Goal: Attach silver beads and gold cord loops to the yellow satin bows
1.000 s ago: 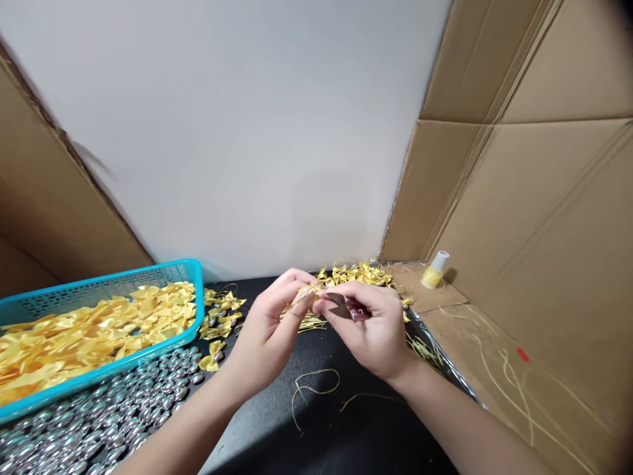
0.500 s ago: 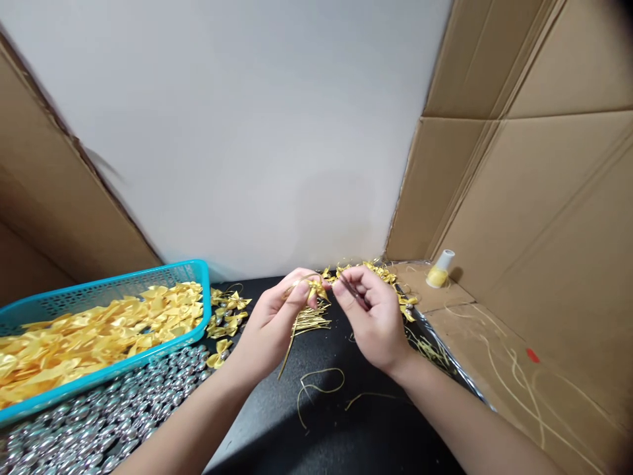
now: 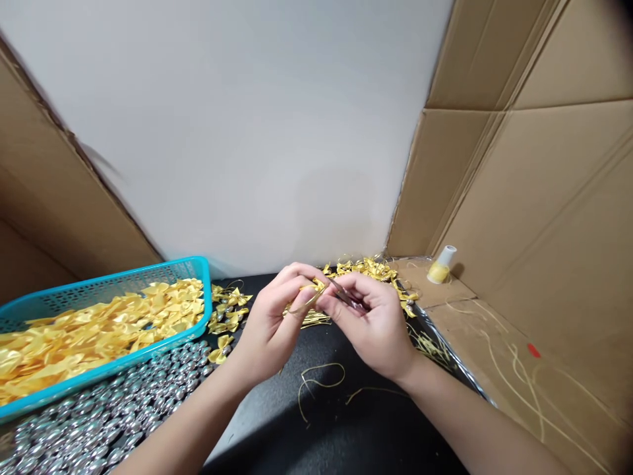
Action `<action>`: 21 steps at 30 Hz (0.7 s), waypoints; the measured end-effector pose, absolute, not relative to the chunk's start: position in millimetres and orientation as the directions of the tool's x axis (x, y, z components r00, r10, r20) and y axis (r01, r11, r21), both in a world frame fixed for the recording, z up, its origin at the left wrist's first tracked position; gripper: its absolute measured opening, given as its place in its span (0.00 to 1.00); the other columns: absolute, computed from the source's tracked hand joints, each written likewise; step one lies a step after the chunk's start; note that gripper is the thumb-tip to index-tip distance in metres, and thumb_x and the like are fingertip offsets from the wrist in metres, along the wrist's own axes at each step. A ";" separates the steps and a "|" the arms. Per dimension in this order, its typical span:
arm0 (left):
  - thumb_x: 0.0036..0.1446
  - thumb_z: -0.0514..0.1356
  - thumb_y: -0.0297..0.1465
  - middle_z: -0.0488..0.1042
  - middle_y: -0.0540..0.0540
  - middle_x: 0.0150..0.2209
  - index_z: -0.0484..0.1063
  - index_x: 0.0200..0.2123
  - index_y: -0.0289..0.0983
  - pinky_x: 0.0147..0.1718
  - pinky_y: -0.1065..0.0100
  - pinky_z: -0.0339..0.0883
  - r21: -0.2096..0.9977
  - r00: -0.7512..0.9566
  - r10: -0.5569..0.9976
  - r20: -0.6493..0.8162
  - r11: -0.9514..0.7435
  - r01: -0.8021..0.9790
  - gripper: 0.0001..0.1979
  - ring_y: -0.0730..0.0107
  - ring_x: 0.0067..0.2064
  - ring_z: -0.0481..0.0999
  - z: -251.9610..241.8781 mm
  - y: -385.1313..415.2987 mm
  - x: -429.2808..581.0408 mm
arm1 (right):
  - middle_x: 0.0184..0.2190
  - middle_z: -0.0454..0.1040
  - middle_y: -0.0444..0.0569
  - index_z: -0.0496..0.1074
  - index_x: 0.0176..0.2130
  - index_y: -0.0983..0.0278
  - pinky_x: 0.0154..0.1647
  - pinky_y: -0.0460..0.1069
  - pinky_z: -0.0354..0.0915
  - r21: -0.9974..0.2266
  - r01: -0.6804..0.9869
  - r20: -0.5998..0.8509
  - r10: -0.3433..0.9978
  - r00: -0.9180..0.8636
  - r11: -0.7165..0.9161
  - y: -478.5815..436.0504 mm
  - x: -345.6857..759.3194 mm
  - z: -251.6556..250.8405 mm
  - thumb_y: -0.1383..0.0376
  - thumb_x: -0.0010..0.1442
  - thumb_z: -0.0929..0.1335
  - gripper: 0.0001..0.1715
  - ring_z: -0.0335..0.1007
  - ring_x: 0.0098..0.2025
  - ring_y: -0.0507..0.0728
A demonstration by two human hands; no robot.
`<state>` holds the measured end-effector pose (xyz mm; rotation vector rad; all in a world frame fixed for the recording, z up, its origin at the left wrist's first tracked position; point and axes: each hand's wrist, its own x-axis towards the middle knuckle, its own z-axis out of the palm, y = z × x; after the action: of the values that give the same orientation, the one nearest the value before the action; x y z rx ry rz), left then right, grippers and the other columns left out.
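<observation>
My left hand [image 3: 274, 316] pinches a yellow ribbon bow [image 3: 315, 285], mostly hidden by the fingers. A loop of gold cord [image 3: 307, 303] runs from the bow across the left thumb. Close against it, my right hand [image 3: 378, 323] is closed around a slim, dark metal tool [image 3: 349, 298]; its exact kind is not clear. The tool's tip and the right fingertips meet the bow and cord. Below the hands lies a bundle of cut gold cords [image 3: 314, 319] on the black tabletop [image 3: 277, 415].
At left, a turquoise basket [image 3: 204, 297] holds many yellow bows. Silver oval beads [image 3: 113, 402] spread in front of it. Finished-looking bows with beads [image 3: 230, 310] lie beside it, more bows [image 3: 370, 267] behind my hands. A thread cone [image 3: 440, 266] stands right, near loose cord [image 3: 514, 369] on cardboard.
My hands have come together. The left fingers have curled further over the bow, and the gold cord now loops across the left thumb toward the right hand.
</observation>
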<state>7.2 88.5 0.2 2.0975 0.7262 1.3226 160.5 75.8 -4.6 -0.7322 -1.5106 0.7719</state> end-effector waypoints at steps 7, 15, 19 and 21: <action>0.67 0.50 0.36 0.68 0.46 0.38 0.71 0.31 0.38 0.40 0.67 0.60 0.835 0.329 0.781 0.531 -0.548 -0.046 0.15 0.68 0.39 0.66 -3.9 91.1 7.7 | 0.22 0.65 0.39 0.68 0.31 0.63 0.23 0.43 0.59 -0.853 -0.063 0.519 0.832 -0.195 0.518 78.7 170.5 0.8 0.60 0.58 0.70 0.10 0.59 0.23 0.47; 0.68 0.48 0.38 0.64 0.46 0.44 0.67 0.26 0.39 0.47 0.67 0.57 0.805 0.428 0.707 0.563 -0.587 -0.090 0.19 0.66 0.49 0.61 -3.2 94.4 0.2 | 0.15 0.50 0.36 0.57 0.17 0.63 0.20 0.47 0.43 -0.864 0.238 0.465 0.884 0.037 0.444 119.4 211.5 4.7 0.59 0.56 0.69 0.24 0.43 0.19 0.46; 0.67 0.48 0.37 0.61 0.46 0.41 0.68 0.28 0.39 0.45 0.67 0.60 0.749 0.465 0.671 0.578 -0.662 0.025 0.17 0.67 0.46 0.62 4.9 90.6 -3.3 | 0.16 0.50 0.34 0.75 0.31 0.65 0.20 0.47 0.42 -0.908 0.186 0.378 0.926 -0.023 0.375 114.5 211.8 9.4 0.61 0.51 0.73 0.10 0.43 0.19 0.46; 0.67 0.48 0.36 0.61 0.46 0.40 0.69 0.29 0.39 0.43 0.68 0.61 0.716 0.493 0.650 0.579 -0.694 0.075 0.17 0.68 0.43 0.63 8.7 88.7 -4.5 | 0.16 0.50 0.35 0.76 0.37 0.64 0.20 0.47 0.42 -0.939 0.040 0.329 0.926 -0.186 0.341 104.4 204.6 11.5 0.57 0.55 0.71 0.14 0.43 0.19 0.46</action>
<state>-4.5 88.7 8.7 2.1110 0.5941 1.1836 204.6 104.4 11.5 -0.9099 -1.5339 1.0370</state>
